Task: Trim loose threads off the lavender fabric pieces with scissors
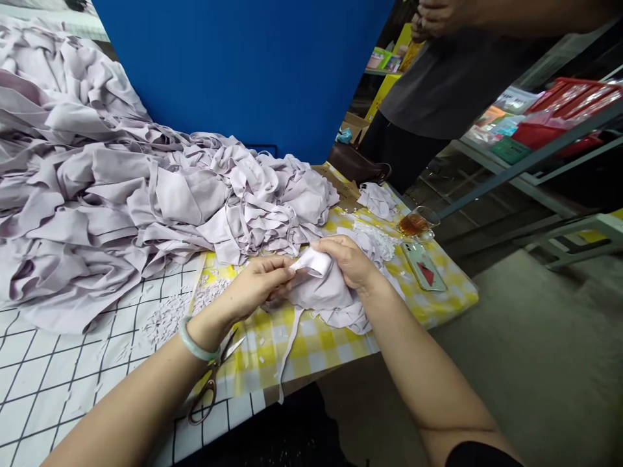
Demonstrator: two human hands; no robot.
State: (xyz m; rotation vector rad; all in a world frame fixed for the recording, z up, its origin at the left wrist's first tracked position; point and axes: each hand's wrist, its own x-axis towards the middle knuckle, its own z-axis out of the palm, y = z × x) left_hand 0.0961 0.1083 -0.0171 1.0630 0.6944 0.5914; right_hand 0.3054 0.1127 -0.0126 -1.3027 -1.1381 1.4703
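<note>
A pale lilac garment (321, 288) with a thin strap (291, 347) is held between my two hands over the yellow checked cloth. My left hand (263, 282) pinches one edge of it, thumb on top. On the other side, my right hand (348, 259) grips the fabric with fingers bent over its upper edge. The strap hangs down past the table's front edge. Beneath my left wrist lies a pair of scissors (209, 389), partly hidden by the arm. Small fabric scraps (170, 318) are scattered left of my left hand.
A large heap of lilac garments (111, 175) covers the table's left and back. To the right are a phone (423, 266), a glass of brown drink (415, 224) and a small cloth bundle (378, 200). Behind stands a blue panel (233, 65); a person (438, 78) stands at back right.
</note>
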